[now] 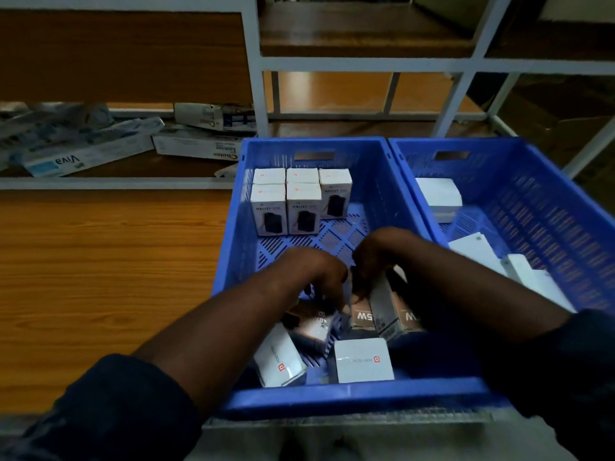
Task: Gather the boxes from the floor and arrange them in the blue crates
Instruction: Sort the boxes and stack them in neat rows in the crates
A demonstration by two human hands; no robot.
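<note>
Both my hands reach into the near half of the left blue crate (349, 399). My left hand (312, 274) closes its fingers on a dark box (312, 324) lying flat. My right hand (376, 257) grips an upright grey-and-brown box (384, 311) beside another brown box (361, 316). Several white boxes (286, 207) stand in neat rows at the crate's far left. Two more white boxes lie near the front wall, one flat (362, 361) and one tilted (276, 357). The right blue crate (545, 194) holds several loose white boxes (439, 194).
The crates sit on a wooden floor (100, 261) in front of a white metal shelf frame (259, 64). Flat printed cartons (86, 151) lie on the low shelf at the left. My dark sleeves fill the lower corners of the view.
</note>
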